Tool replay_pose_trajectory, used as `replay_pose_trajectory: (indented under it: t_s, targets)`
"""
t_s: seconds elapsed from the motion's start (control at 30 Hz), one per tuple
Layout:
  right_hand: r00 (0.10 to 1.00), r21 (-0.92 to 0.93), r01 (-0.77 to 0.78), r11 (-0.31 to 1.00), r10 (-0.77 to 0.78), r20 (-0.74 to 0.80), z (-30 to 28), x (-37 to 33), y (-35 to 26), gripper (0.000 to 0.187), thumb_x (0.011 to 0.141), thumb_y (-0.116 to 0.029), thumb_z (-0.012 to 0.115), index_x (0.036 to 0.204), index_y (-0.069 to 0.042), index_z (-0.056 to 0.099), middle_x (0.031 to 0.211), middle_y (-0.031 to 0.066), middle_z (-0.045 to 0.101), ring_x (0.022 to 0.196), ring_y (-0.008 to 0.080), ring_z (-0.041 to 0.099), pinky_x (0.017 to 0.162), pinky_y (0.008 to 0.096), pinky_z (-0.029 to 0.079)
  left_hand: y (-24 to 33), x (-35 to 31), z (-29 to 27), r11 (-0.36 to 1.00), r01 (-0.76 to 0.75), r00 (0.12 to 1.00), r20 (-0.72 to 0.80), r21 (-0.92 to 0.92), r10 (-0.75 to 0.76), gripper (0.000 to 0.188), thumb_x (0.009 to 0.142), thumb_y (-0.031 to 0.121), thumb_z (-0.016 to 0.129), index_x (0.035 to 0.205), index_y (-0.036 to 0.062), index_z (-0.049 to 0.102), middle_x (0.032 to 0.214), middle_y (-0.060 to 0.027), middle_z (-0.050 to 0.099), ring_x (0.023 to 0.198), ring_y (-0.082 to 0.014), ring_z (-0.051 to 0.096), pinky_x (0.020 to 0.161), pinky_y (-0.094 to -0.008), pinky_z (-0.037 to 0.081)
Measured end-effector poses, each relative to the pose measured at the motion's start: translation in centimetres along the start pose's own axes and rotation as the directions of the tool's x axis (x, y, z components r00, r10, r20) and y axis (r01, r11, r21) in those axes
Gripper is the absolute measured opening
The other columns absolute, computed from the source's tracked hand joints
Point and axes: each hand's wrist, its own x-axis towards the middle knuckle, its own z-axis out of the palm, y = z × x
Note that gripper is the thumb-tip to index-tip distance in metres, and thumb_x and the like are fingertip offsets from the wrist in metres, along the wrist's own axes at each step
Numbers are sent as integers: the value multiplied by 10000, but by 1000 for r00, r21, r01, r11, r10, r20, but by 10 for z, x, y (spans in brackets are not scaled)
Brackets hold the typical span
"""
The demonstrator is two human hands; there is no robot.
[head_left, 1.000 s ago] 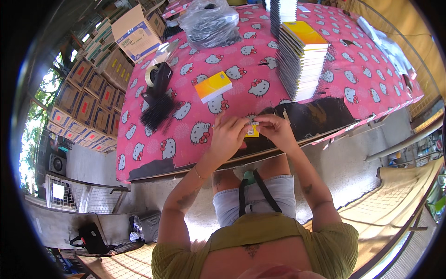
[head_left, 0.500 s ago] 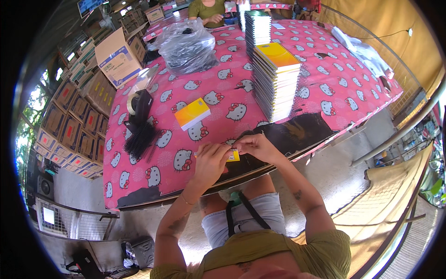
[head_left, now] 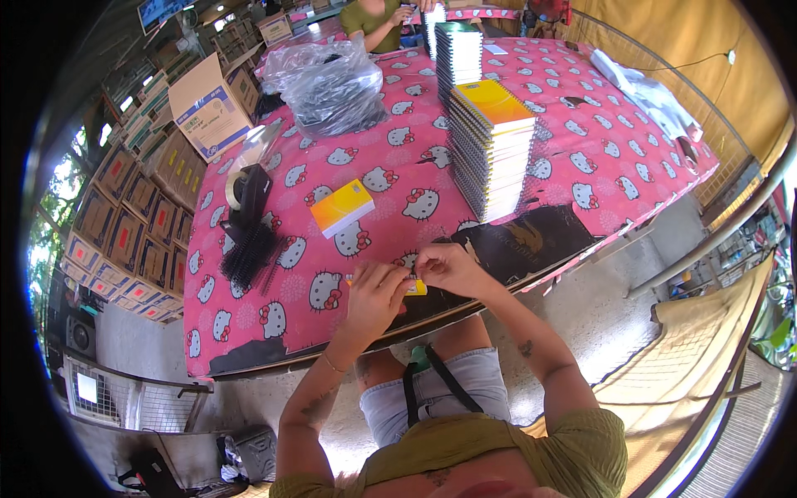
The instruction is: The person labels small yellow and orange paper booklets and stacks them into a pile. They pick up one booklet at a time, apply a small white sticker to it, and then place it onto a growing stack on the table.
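My left hand (head_left: pixel 375 297) and my right hand (head_left: pixel 441 266) meet at the near edge of the pink patterned table (head_left: pixel 581 149), both pinching a small yellow notebook (head_left: pixel 414 287) between them. Most of the notebook is hidden by my fingers. A second small yellow and orange notebook (head_left: pixel 342 207) lies flat just beyond my hands. To the right rises a tall stack of spiral notebooks (head_left: pixel 493 149) with a yellow cover on top. A pile of black spiral bindings (head_left: pixel 251 253) lies to the left.
A tape dispenser (head_left: pixel 245 192) stands by the black bindings. A clear plastic bag of dark items (head_left: pixel 325 83) sits further back, beside an open cardboard box (head_left: pixel 207 108). Another notebook stack (head_left: pixel 457 50) stands far back near another person (head_left: pixel 378 18). Stacked cartons (head_left: pixel 124 232) line the left.
The view has shifted so the table sits lower and further items at the back show. My hands stay together on the small yellow notebook at the table's near edge.
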Motion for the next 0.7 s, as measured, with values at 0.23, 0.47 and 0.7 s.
replay_pose_trajectory:
  t_s: [0.23,0.47,0.7]
  targets:
    - [955,-219,68,973,-127,-268,14,-3,-27,156,743,1,710,879,3,633,786,148,662,680,292,663,625,348,524,9,7,-5,997,59,993,95,41,-62,212,818,15,652,1029,37,648,925,-120,618,842,-324,600,759,-435,459]
    - [573,-778,-108,619,-600,-557,-141,24,-116,470,863,-176,731,1286,-24,597,1364,252,514,1254,406,497,1049,473,399,18,189,-64,952,-248,846,-439,181,303,217,814,-29,646,1026,17,660,1038,-164,676,915,-356,639,797,-441,515]
    - [917,-174,-9,985,-61,-394,-218,54,-86,558,939,-217,707,1386,59,520,1240,110,648,1104,131,581,974,299,463,-19,271,45,880,-366,926,-216,-301,311,218,821,-55,628,1025,16,652,1060,-161,688,898,-336,674,781,-428,538]
